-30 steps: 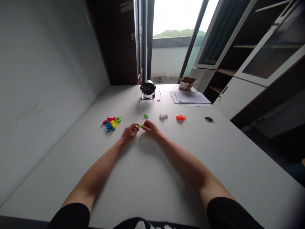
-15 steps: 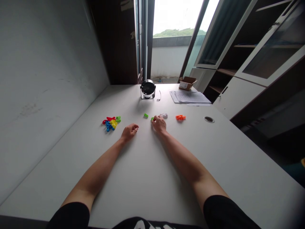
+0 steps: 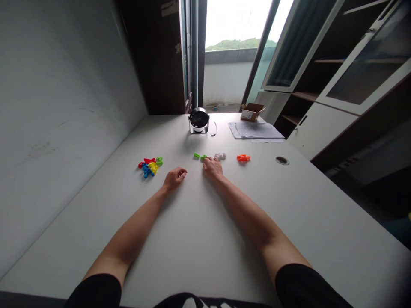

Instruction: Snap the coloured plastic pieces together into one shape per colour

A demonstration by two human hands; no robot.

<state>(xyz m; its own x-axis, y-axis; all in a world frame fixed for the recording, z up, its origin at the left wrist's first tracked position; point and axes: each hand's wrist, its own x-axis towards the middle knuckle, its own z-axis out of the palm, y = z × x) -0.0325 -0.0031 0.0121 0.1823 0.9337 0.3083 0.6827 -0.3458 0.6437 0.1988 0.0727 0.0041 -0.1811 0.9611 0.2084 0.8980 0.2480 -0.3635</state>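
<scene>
My right hand [image 3: 212,168] rests on the white table [image 3: 192,239] with its fingertips just below a small bright green plastic piece [image 3: 203,157], which lies free. Another green piece [image 3: 196,155] lies a little to the left of it, and a small white piece [image 3: 220,156] lies just beyond my fingers. My left hand [image 3: 175,179] rests in a loose curl, holding nothing visible. To its left is a heap of red, blue, yellow and green plastic pieces [image 3: 149,167]. An orange piece [image 3: 243,158] lies farther right.
A small round desk fan [image 3: 199,120] stands at the far table edge with a thin cable [image 3: 213,129] beside it. Papers [image 3: 253,130], a cardboard box [image 3: 252,112] and a round cable grommet [image 3: 281,160] lie to the far right. A wall runs along the left.
The green piece from between my hands now lies on the table next to the other green piece. My right hand has moved right, then drawn back slightly from it. My left hand has barely moved.
</scene>
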